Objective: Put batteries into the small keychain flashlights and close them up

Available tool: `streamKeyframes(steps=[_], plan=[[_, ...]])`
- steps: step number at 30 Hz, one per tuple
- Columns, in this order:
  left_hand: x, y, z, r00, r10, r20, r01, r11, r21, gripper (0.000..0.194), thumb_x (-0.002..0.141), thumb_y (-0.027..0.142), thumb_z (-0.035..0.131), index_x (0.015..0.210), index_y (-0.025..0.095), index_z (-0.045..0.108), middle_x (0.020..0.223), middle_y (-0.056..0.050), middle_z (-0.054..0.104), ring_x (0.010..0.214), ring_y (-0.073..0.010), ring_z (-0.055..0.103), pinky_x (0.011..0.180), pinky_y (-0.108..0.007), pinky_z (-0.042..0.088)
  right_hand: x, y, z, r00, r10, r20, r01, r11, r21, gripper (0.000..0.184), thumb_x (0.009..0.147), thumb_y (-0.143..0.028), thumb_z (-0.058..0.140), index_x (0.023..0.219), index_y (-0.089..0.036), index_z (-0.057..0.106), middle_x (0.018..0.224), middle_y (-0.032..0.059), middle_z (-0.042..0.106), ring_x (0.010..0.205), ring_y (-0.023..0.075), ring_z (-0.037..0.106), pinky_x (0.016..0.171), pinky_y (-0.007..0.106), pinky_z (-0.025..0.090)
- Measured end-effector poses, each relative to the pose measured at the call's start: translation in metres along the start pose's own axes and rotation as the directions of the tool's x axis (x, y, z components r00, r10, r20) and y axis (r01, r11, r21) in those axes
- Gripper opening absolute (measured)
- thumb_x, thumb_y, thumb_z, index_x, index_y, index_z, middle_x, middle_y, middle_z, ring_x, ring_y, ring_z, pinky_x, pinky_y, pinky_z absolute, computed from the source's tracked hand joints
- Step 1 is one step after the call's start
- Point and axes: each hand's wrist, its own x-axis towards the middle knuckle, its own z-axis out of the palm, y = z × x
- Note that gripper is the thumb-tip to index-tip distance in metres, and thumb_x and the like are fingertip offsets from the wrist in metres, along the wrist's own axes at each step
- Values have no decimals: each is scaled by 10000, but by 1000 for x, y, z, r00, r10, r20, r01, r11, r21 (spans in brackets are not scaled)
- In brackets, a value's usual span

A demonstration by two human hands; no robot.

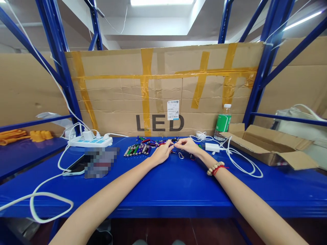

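Over the blue shelf top, my left hand [162, 152] and my right hand [188, 146] meet, fingertips almost touching. Both are closed in a pinch, and whatever lies between the fingers is too small to make out. Left of my left hand lies a row of small metal tubes [137, 150] in green, purple and silver, like mini torches. More colourful pieces [150, 142] are heaped behind them, partly hidden by my hands. A small silver carabiner clip [181, 155] rests just below my right hand. Another dark clip [192, 157] lies by my right wrist.
To the left are a white power strip [89, 141], a phone [74, 166] and looping white cables. At right stand a green-labelled bottle [223, 123], a white adapter [212, 147] and an open cardboard box [265, 144]. A taped cardboard sheet [114, 102] walls off the back.
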Motion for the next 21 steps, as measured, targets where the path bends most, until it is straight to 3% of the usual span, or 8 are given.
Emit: streamKeyframes(steps=[5, 11, 17, 21], plan=[[1, -1, 0, 1000, 1, 12, -1, 1000, 17, 227, 921, 312, 308, 1061, 234, 469, 730, 13, 602, 695, -164, 598, 675, -269, 460, -1, -1, -2, 1000, 21, -1, -21, 1000, 2, 419, 522, -540, 704, 591, -128, 666, 596, 32, 634, 529, 111, 515, 526, 247, 399], [3, -4, 2, 999, 18, -38, -18, 1000, 23, 256, 918, 269, 327, 1091, 219, 508, 1120, -47, 582, 1040, -188, 538, 900, -315, 417, -1, -1, 0, 999, 32, 2, -32, 999, -6, 405, 526, -537, 699, 569, -137, 657, 570, 22, 620, 520, 110, 504, 513, 247, 393], [2, -3, 3, 998, 59, -20, -60, 998, -12, 248, 919, 270, 330, 1053, 195, 525, 1018, -50, 630, 939, -183, 590, 855, -308, 446, -1, 2, -1, 999, 36, 3, -36, 999, -6, 400, 501, -533, 704, 555, -141, 646, 576, 25, 617, 534, 115, 508, 532, 255, 402], [0, 0, 1, 997, 73, -15, -74, 997, -36, 276, 915, 279, 344, 1132, 193, 493, 1093, -68, 617, 963, -191, 594, 878, -323, 440, -2, 3, -3, 999, 43, 8, -43, 999, -8, 391, 481, -523, 716, 549, -145, 641, 573, 22, 613, 536, 117, 511, 538, 258, 405]])
